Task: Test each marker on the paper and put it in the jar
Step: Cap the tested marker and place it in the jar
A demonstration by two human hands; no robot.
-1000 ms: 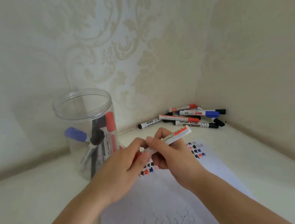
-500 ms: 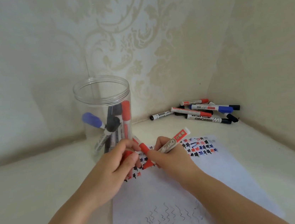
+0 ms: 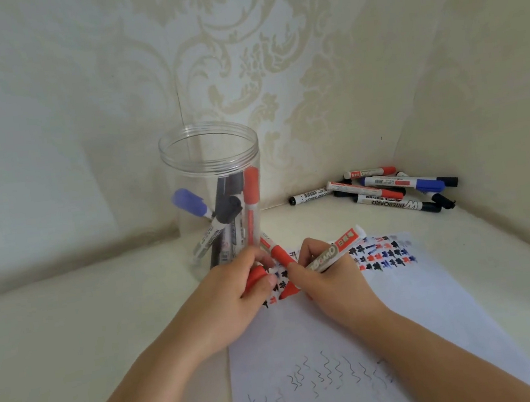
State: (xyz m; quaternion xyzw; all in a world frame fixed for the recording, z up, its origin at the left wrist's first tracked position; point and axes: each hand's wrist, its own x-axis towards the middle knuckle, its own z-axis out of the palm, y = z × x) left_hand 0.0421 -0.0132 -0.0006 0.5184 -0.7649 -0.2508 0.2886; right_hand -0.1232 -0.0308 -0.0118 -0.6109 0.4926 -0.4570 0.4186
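1. Gripping a marker (image 3: 336, 252) in our right hand (image 3: 333, 279), we curl the fingers round its white barrel, with the red-labelled end pointing up and toward the far right corner of the bench (image 3: 72, 324).
2. Our left hand (image 3: 232, 301) pinches a red cap (image 3: 255, 277) between thumb and fingers, just beside the right hand.
3. Between the two hands a red part (image 3: 280, 257) stands tilted; we cannot tell whether it belongs to the held marker or to another one.
4. Both hands hover over the far edge of the paper (image 3: 420, 308), above rows of small red, black and blue marks (image 3: 383, 254).
5. Wavy black lines (image 3: 328, 373) lie across the near part of the paper.
6. A clear jar (image 3: 210, 160) stands upright, uncapped, just beyond the left hand, touching the paper's far left corner or close to it.
7. Inside the jar lean several markers (image 3: 226, 219): blue-capped, black-capped and red-capped.
8. A pile of loose markers (image 3: 386, 191) lies in the far right corner of the bench, against the walls, well apart from the jar.
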